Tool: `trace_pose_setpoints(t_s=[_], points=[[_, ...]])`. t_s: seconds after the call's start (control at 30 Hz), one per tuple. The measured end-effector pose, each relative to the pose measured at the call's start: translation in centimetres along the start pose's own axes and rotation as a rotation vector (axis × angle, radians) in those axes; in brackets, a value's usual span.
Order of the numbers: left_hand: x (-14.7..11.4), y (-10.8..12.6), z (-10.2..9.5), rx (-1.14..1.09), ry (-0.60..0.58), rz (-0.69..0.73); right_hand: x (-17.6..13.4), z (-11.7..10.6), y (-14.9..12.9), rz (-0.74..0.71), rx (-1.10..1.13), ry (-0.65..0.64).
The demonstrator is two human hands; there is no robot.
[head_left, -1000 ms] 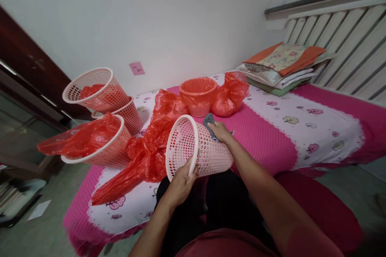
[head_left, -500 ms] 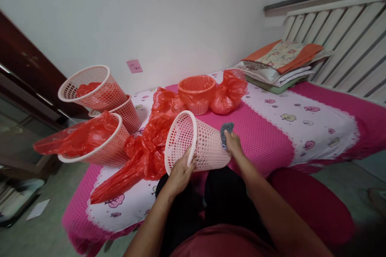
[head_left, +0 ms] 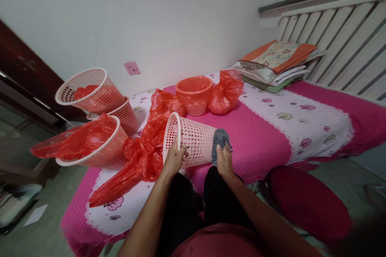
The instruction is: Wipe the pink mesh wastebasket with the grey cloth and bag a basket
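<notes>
A pale pink perforated plastic wastebasket (head_left: 196, 138) lies tipped on its side above my knees, its mouth facing left. My left hand (head_left: 174, 158) grips its rim, thumb outside and the other fingers partly hidden within the mouth. At the basket's base on the right, my right hand (head_left: 224, 160) presses a grey cloth (head_left: 220, 142) against the bottom. Just left of the basket, a crumpled red plastic bag (head_left: 147, 148) touches or nearly touches it.
Behind stands a wastebasket lined with red plastic (head_left: 194, 92), beside a bunched red bag (head_left: 225, 96). More baskets (head_left: 114, 84) with red bags are at left. Folded bedding (head_left: 274, 64) lies near the radiator (head_left: 337, 36). A round dark-red stool (head_left: 307, 200) is at right.
My right hand and the cloth have moved from the upper side of the basket's base down and left, onto its bottom. The basket has turned slightly; my left hand still holds the rim.
</notes>
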State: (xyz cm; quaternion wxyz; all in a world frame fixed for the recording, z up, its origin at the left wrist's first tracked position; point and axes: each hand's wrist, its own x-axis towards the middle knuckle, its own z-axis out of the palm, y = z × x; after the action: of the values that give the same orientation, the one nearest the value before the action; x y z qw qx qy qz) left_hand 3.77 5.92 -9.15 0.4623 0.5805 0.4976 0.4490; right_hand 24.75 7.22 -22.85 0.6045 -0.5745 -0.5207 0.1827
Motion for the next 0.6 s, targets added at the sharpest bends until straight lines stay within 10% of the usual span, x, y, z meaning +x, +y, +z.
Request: trace_pose_setpoints(t_s=[0.3,0.6], points=[[0.0,0.0,-0.5,0.007,0.064,0.034,-1.8,0.7,-2.8,-0.058,0.06,-0.031],[-1.0,0.1,-1.4,-0.049,-0.002,0.142,2.9,-1.1,-4.9,0.326,0.3,0.064]])
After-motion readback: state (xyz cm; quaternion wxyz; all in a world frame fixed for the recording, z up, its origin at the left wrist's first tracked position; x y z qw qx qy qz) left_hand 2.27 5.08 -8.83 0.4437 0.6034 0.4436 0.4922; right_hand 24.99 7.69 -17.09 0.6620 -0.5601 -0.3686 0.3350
